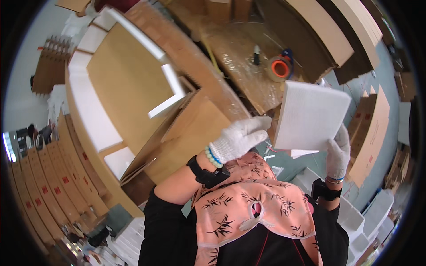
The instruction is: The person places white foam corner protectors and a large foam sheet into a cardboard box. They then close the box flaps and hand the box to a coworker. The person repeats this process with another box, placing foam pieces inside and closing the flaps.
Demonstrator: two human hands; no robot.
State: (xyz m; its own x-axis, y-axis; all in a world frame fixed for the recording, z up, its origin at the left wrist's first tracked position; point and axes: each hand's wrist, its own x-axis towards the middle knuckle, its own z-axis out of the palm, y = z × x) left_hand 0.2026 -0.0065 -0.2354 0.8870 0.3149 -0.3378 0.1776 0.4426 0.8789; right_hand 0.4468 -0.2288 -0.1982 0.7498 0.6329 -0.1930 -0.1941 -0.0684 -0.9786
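Note:
A white foam panel (310,116) is held up by my right hand (339,153), whose gloved fingers close around its lower right edge. My left hand (243,136), also in a white knit glove, is just left of the panel with its fingers stretched out and nothing visible in them. To the left stands a large open carton (162,144) with a flat brown surface (128,84) inside. White foam strips (95,108) line its sides, and an angled white foam piece (171,95) sits at its right side.
Beyond the panel, a plastic-covered worktable (235,51) carries a tape dispenser (280,68) and a small dark bottle-like item (257,55). Flattened cartons (44,190) stand in rows at the far left. More cardboard (368,133) stands at right, and white foam pieces (350,217) lie at lower right.

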